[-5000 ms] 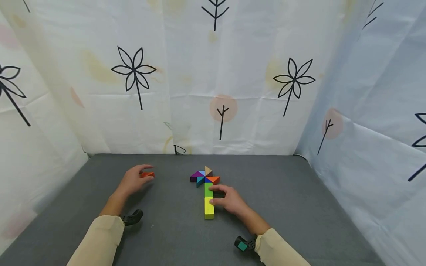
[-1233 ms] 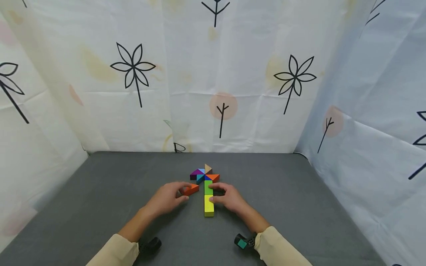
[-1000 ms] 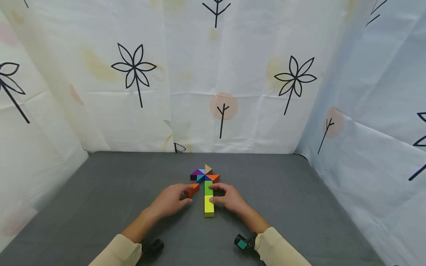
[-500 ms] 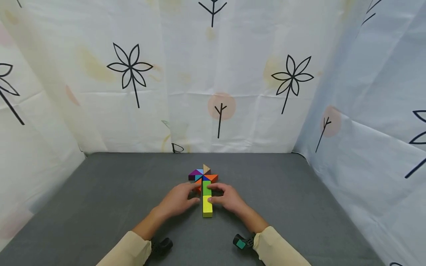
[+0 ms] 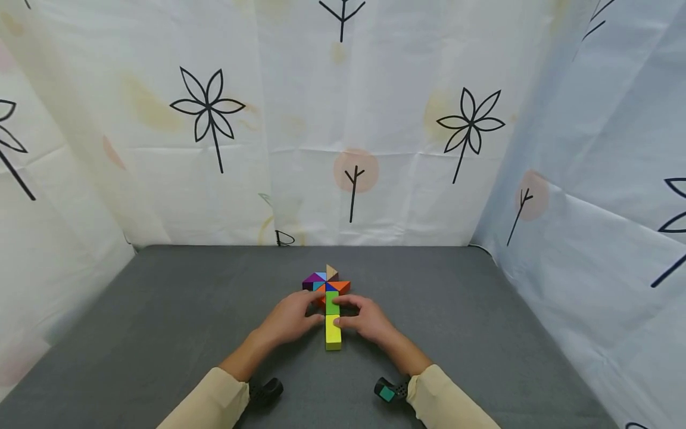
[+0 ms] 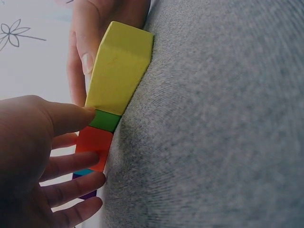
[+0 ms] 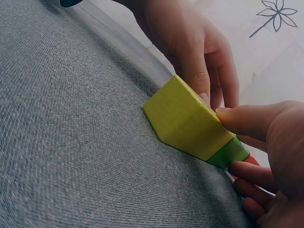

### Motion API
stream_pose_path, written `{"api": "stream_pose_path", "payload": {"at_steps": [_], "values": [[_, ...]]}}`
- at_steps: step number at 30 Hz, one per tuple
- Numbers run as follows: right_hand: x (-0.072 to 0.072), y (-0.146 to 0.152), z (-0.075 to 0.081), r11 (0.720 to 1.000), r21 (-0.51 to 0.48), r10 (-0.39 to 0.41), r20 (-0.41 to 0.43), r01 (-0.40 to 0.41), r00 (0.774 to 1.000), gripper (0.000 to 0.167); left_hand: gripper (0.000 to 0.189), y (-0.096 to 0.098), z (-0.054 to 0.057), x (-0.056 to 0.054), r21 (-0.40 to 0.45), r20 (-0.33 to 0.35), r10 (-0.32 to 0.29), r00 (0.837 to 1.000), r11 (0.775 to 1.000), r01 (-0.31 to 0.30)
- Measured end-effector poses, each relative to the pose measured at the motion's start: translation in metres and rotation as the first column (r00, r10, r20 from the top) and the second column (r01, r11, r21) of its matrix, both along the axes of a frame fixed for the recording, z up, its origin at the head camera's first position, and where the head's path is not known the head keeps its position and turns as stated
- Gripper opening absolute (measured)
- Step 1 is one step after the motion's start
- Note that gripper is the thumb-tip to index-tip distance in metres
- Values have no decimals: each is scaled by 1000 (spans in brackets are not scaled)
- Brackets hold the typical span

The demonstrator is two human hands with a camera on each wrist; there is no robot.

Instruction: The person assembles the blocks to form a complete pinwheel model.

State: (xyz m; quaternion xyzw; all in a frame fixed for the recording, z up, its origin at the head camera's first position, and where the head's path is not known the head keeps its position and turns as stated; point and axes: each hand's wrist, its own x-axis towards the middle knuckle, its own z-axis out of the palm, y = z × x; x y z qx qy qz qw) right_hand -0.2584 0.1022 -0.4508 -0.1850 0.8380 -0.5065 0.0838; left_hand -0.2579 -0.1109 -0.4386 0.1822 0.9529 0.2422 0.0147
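Observation:
My left hand (image 5: 289, 317) reaches in from the left, fingers extended. In the left wrist view its fingertips touch an orange triangular block (image 6: 94, 140), and its thumb tip lies where a yellow block (image 6: 118, 71) meets a green block (image 6: 105, 120). The green block (image 5: 332, 302) and yellow block (image 5: 333, 332) form a straight column. From the other side my right hand (image 5: 370, 319) rests extended fingers on them, thumb at the yellow block's edge and index finger at the green block. The orange triangle sits against the column's left side, partly hidden by my left fingers.
Beyond the column, several triangular blocks meet in a pinwheel: purple (image 5: 313, 281), tan (image 5: 331, 273), another orange triangle (image 5: 340, 286) and blue ones. Everything lies on a grey cloth-covered table (image 5: 455, 322), with patterned white curtains (image 5: 300, 119) behind and at both sides.
My left hand has moved right from the table's left part, bringing the orange triangle to the green block's left side. My right hand stays at the column.

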Motion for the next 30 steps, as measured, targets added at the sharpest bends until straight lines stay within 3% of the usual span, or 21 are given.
{"api": "stream_pose_path", "payload": {"at_steps": [30], "values": [[1,-3,2,1000,6,-11,3,11,1000,41,59,-2,-2,-1,18,-13,-4,1000,1000,4]]}}
